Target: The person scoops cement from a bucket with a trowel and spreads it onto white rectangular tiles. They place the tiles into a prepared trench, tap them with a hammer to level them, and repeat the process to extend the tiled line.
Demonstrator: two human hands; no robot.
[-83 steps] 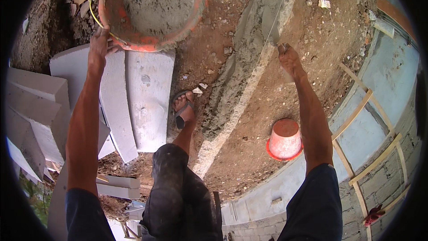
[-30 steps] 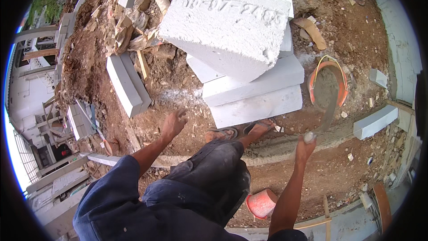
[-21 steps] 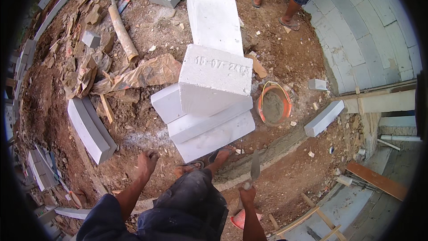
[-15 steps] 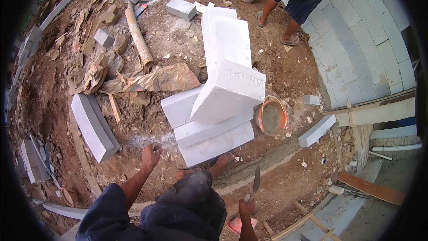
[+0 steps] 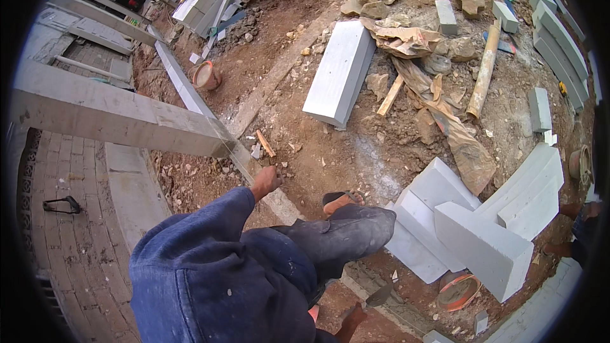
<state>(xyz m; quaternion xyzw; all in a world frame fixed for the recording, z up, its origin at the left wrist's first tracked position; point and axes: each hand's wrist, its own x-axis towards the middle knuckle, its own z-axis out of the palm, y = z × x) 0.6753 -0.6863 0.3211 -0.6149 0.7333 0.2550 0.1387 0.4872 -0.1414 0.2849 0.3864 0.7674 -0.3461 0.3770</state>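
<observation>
My left hand (image 5: 267, 181) hangs over the concrete strip on the ground, its fingers loosely curled with nothing seen in them. Low in the view, my right hand (image 5: 354, 317) grips a trowel (image 5: 379, 296), whose dark blade points over the strip; the sleeve and clothes partly hide that arm. Ahead of my right hand is an orange bucket of mortar (image 5: 459, 292). A white block (image 5: 486, 248) lies tilted across a stack of other white blocks (image 5: 426, 222), to the right of my knee.
Two long blocks (image 5: 340, 73) lie side by side on the soil. Crumpled brown paper (image 5: 467, 152), a pole (image 5: 486, 70) and a wood stick (image 5: 390, 95) lie among rubble. Concrete beams (image 5: 121, 114) cross at left. Another person's leg (image 5: 562, 248) shows at the right edge.
My view has swung left, so the block stack has moved to the right side and the beams now show. The trowel stays in my right hand; my left hand stays curled.
</observation>
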